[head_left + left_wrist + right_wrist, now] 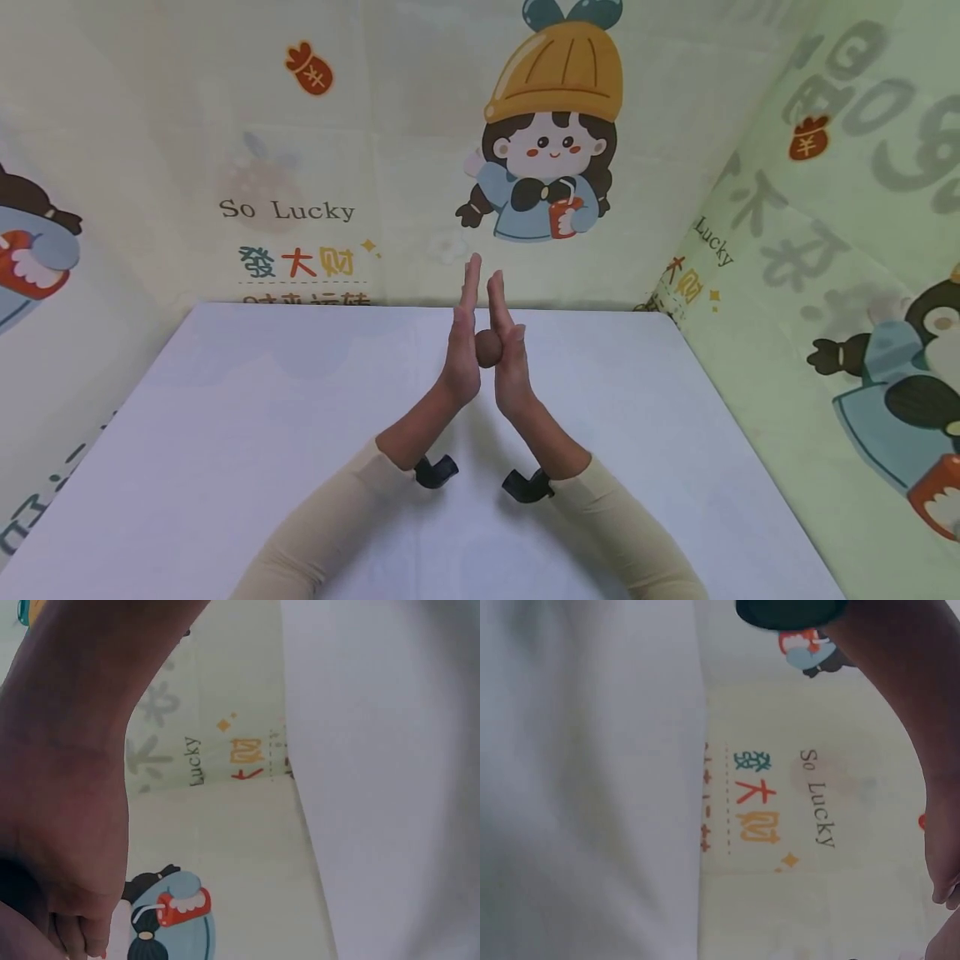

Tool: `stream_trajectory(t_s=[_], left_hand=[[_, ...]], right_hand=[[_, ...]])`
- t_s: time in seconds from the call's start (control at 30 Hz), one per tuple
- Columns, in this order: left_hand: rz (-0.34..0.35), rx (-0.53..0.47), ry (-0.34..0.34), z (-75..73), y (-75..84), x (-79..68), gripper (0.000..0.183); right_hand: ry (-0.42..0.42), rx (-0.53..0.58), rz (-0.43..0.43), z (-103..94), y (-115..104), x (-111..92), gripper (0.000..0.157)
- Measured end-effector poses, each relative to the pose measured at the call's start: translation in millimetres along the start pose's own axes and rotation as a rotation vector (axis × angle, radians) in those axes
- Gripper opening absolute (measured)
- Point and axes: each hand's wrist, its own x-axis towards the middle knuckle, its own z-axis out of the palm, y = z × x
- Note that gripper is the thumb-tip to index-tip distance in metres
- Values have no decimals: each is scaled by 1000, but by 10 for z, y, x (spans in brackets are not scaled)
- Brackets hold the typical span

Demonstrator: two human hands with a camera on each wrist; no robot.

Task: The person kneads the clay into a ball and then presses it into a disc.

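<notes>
A small brown ball (488,348) sits between the two palms in the head view, raised over the white table. From the left, my left hand (462,346) presses its palm to the ball, fingers straight and pointing up and away. My right hand (512,354) faces it from the other side, fingers likewise extended, palm against the ball. The fingertips of the two hands stand slightly apart. In the left wrist view the right forearm and hand (64,795) fill the left side. The right wrist view catches the left forearm (907,682) at its right edge.
A white table (300,400) spreads under the arms. Behind it hangs a pale printed cloth (405,125) with cartoon figures and lettering, which continues along both sides. Black wrist devices (437,472) sit on the inner side of each wrist.
</notes>
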Motion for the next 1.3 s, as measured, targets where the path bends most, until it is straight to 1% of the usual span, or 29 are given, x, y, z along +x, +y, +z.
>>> stream_trajectory(t_s=[0.1,0.2,0.37,0.47,0.57,0.67,0.77,0.87,0.97,1.13,1.3], left_hand=[[-5,0,31,-50,-15,60,93],[-28,4,58,-95,-29,108,89],[-47,62,114,-155,-56,160,80],[-39,105,139,-184,-91,180,75],[-16,152,140,-211,-142,198,71],[0,196,123,-237,-205,199,70],[-1,225,83,-250,-267,165,71],[-9,240,34,-244,-319,114,75],[-9,229,-10,-215,-355,70,79],[5,226,-77,-140,-371,-7,83],[14,243,-106,-80,-355,-85,81]], right_hand=[[-17,-14,-28,35,1,-24,93],[-35,-10,-46,70,-9,-47,95],[-46,23,-49,116,-25,-79,98],[-44,34,-43,128,-41,-95,99],[-40,22,-50,126,-52,-105,98],[-40,-2,-72,123,-69,-108,96],[-42,-36,-95,116,-80,-96,95],[-40,-60,-112,105,-89,-75,93],[-28,-71,-115,85,-87,-53,92],[-1,-74,-111,33,-99,-2,91],[16,-62,-88,-20,-129,60,92]])
